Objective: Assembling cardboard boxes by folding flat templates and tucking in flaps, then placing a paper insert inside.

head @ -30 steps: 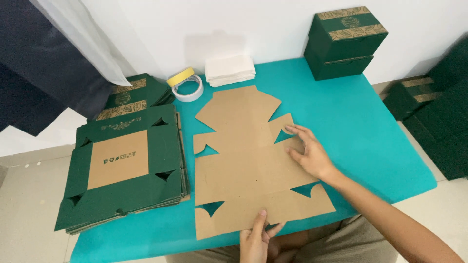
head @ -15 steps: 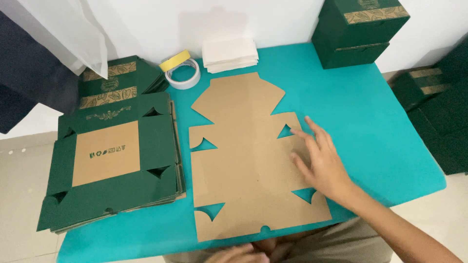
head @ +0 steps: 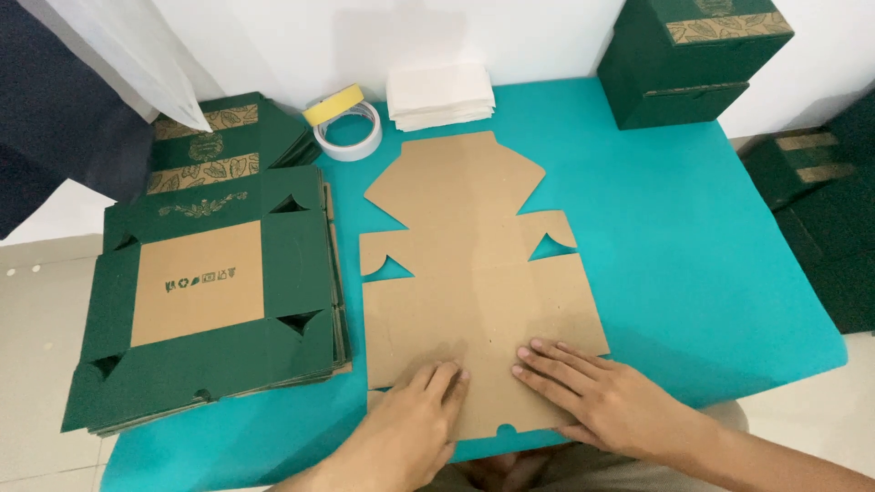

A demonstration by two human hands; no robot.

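Both hands, left hand [head: 415, 424] and right hand [head: 609, 401], lie spread flat on the cardboard blank [head: 474, 282]: judged light, thin, bendable; best gripped at the edge flaps.

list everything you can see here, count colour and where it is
flat box blank: 1, brown cardboard, middle of the table, plain side up
stack of flat box blanks: 1 stack, dark green with a brown centre panel, left part of the table
tape rolls: 2, one yellow and one white, far left of centre
paper stack: 1, white, far edge by the wall
made-up box: 1, dark green with a gold band, far right corner
boxes on the floor: several, dark green, right of the table
table: 1, teal top
left hand: flat on the blank's near edge
right hand: flat on the blank's near edge
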